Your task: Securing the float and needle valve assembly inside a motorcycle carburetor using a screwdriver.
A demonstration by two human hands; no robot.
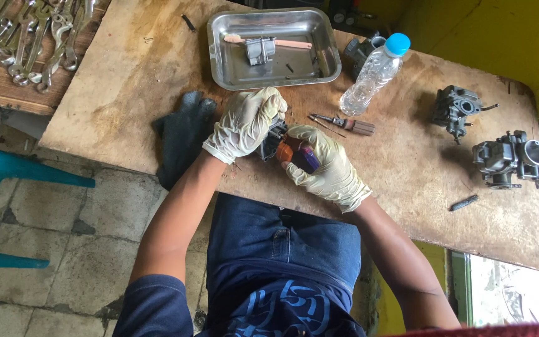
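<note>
Our right hand [327, 167] clamps the screwdriver [299, 155]; left hand [244, 123] grips the carburetor [274, 138], likely heavy, rigid, best held by its body.

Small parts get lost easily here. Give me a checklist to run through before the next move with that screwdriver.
1. Left hand steadies the dark carburetor part: ok.
2. Right hand grips the orange-handled screwdriver: ok.
3. Tip seated in a screw: cannot tell, hidden by the hands.
4. Metal tray within reach for loose parts: ok.
5. Plastic bottle capped: ok.
6. Black glove fully on the board: not ok, overhangs the edge.
</note>
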